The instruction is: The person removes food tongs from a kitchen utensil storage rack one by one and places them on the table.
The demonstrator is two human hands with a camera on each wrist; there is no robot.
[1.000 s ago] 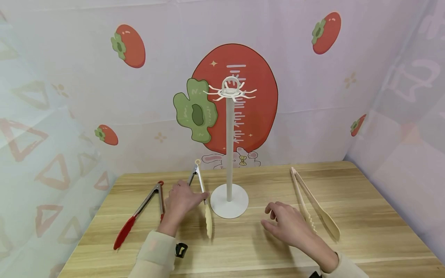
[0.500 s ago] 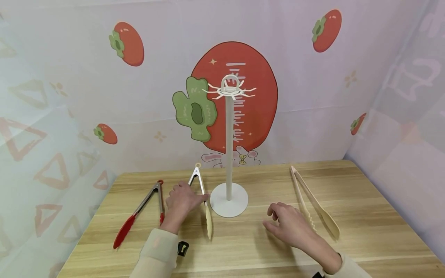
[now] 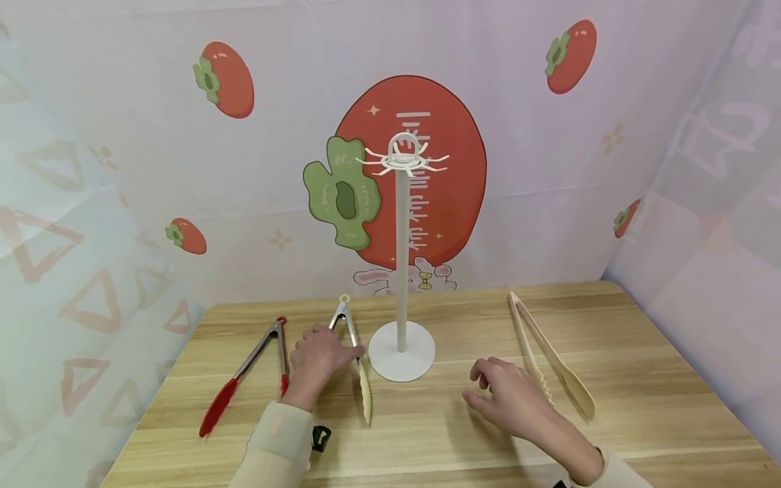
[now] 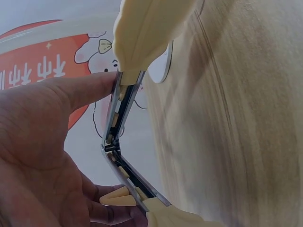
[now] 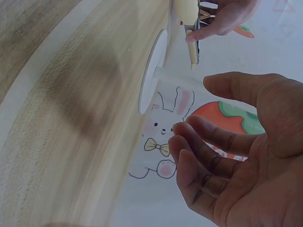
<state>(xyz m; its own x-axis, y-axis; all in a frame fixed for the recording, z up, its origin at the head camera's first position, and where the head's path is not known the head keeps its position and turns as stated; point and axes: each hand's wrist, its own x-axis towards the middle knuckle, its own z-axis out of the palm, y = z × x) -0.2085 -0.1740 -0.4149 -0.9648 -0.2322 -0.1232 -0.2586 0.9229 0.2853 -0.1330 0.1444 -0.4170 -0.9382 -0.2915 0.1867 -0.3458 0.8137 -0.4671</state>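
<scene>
My left hand (image 3: 320,354) holds a pair of metal tongs (image 3: 365,396) with cream tips, left of the white stand. In the left wrist view, the thumb rests on one arm of the tongs (image 4: 149,33) and fingers are at the other; the arms are spread in a V. Whether they touch the table I cannot tell. My right hand (image 3: 506,396), loosely curled with nothing in it, hovers over the table beside beige tongs (image 3: 575,386). Its palm and fingers (image 5: 225,142) show bare in the right wrist view.
The white stand (image 3: 403,264) rises mid-table on a round base (image 3: 388,362), with several thin hooks (image 3: 436,161) at its top. Red-tipped tongs (image 3: 221,407) lie spread at the left of the wooden table (image 3: 421,440). A printed cloth (image 3: 274,169) hangs behind.
The cream-tipped tongs have shifted slightly toward me in my left hand, their ring end now lower in view. My right hand has hardly moved.
</scene>
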